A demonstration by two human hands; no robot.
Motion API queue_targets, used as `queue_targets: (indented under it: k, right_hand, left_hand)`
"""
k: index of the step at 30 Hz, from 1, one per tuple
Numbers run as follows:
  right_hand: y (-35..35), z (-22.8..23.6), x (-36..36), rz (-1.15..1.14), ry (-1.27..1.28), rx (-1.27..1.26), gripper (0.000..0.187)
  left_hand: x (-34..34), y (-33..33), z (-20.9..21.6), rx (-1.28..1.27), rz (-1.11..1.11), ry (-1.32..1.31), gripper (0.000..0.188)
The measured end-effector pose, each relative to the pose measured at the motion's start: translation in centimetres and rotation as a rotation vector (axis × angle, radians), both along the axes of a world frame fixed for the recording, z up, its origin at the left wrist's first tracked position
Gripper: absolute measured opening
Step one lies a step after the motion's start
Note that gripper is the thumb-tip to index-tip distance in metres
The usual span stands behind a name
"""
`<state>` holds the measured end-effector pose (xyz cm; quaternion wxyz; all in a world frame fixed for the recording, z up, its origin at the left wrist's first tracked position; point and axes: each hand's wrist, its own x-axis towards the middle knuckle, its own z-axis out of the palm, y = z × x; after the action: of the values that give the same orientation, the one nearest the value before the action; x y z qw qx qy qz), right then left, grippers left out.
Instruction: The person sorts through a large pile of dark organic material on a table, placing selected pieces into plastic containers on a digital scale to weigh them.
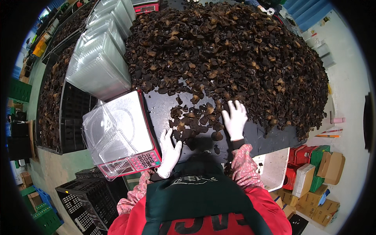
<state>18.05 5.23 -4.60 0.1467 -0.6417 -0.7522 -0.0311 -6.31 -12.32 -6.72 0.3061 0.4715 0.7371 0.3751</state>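
Observation:
Both of my hands wear white gloves. My left hand (169, 153) is open at the near edge of the table, between a red-rimmed weighing scale (133, 113) and a loose patch of dark wood ear mushrooms (192, 121). Its fingertips reach the patch's left side. On the other side of that patch, my right hand (235, 120) lies open with stretched fingers, touching the fringe of a large heap of wood ear mushrooms (235, 51). Neither hand visibly holds a piece. A clear plastic tray (103, 135) lies tilted across the scale's plate.
Stacked clear plastic trays (100, 64) stand behind the scale. Black crates (74, 117) with more mushrooms line the left side. A white tub (272, 168) sits below the table's right edge, near red crates (299, 158) and cardboard boxes (319, 203).

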Motion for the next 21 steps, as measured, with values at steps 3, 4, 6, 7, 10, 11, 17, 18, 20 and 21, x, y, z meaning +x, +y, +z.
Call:
queue_targets:
  k: [3, 4, 6, 7, 10, 11, 17, 18, 20, 21]
  right_hand:
    - [-1.4, -0.6, -2.3, 0.109, -0.060, 0.015, 0.052]
    - [-1.9, 0.4, -3.4, 0.179, 0.041, -0.092, 0.048]
    - [-4.1, -0.6, -4.6, 0.373, 0.045, 0.090, 0.039]
    - [-5.3, 0.8, -6.0, 0.391, 0.115, 0.051, 0.040]
    - [-7.8, 3.6, -6.6, 0.537, 0.124, -0.035, 0.038]
    - [-8.2, 3.7, -6.1, 0.537, 0.147, -0.026, 0.039]
    - [-8.0, 4.2, -0.3, 0.528, 0.287, -0.154, 0.025]
    - [-7.8, 4.6, 0.7, 0.465, 0.320, -0.248, 0.023]
    - [-6.7, 2.6, 2.3, 0.404, 0.503, 0.045, 0.019]
    - [-5.8, 2.7, 2.2, 0.313, 0.499, 0.093, 0.016]
  left_hand:
    - [0.3, 0.3, 0.9, -0.060, -0.013, 0.040, 0.080]
    - [0.5, 0.7, 1.0, -0.046, -0.016, 0.070, 0.082]
    - [0.7, 1.5, 1.4, -0.052, -0.016, 0.096, 0.084]
    - [0.6, 1.8, 1.2, -0.012, -0.016, 0.129, 0.084]
    - [0.7, 2.8, 1.9, 0.019, -0.084, 0.233, 0.075]
    - [0.9, 3.1, 1.9, 0.034, -0.097, 0.265, 0.071]
    - [1.6, 4.4, 4.4, -0.052, -0.258, 0.471, 0.075]
    - [1.8, 4.6, 5.0, -0.108, -0.287, 0.469, 0.076]
    - [1.9, 5.0, 4.9, -0.124, -0.282, 0.478, 0.077]
    - [1.9, 5.2, 4.6, -0.134, -0.279, 0.485, 0.077]
